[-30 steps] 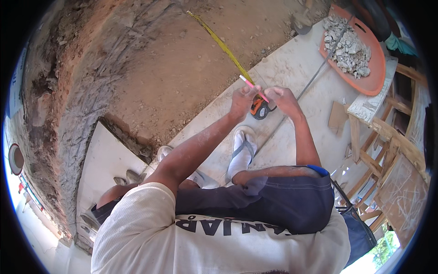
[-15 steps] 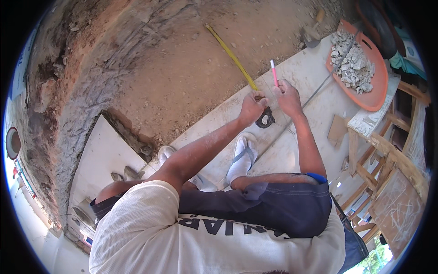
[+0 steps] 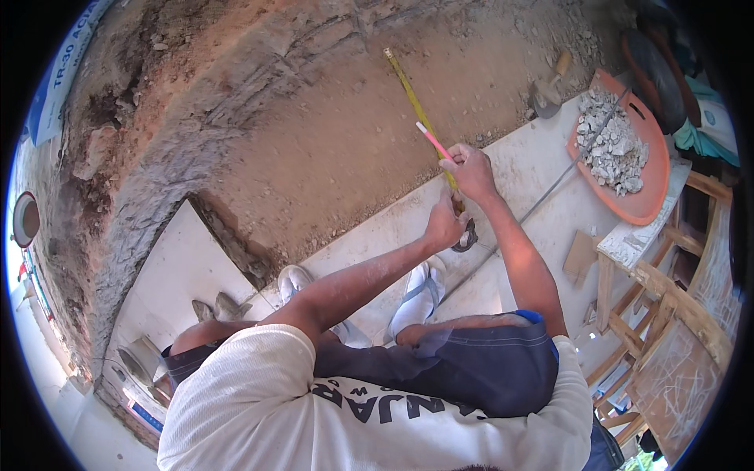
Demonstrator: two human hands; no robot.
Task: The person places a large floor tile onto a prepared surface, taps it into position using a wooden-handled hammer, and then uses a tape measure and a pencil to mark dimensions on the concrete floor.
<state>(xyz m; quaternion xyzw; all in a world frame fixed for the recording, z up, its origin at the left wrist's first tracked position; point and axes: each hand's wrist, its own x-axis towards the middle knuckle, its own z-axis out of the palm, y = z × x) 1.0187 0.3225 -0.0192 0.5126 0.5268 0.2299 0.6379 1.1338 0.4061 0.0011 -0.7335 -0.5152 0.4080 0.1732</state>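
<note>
A yellow tape measure (image 3: pixel 408 93) has its blade drawn out over bare brown ground, away from me. My left hand (image 3: pixel 446 224) is closed around the blade's near end, just by the dark round case (image 3: pixel 466 238), which the hand partly hides. Directly beyond it, my right hand (image 3: pixel 471 171) pinches a slim pink pen (image 3: pixel 434 142) with a white end. The pen slants over the blade, its white end pointing up and left; whether it touches the blade I cannot tell.
At the right, an orange basin (image 3: pixel 658 169) of grey rubble rests by a wooden bench (image 3: pixel 628 243). A trowel (image 3: pixel 546 98) lies on the ground near it. A thin rod (image 3: pixel 542 184) crosses the pale tiles (image 3: pixel 353 243). A broken rough wall (image 3: pixel 149 149) rises at left.
My right hand has moved left and the pen has tilted from nearly upright to a slant over the tape blade. My left hand is slightly lower and nearer the case; the view has shifted a little.
</note>
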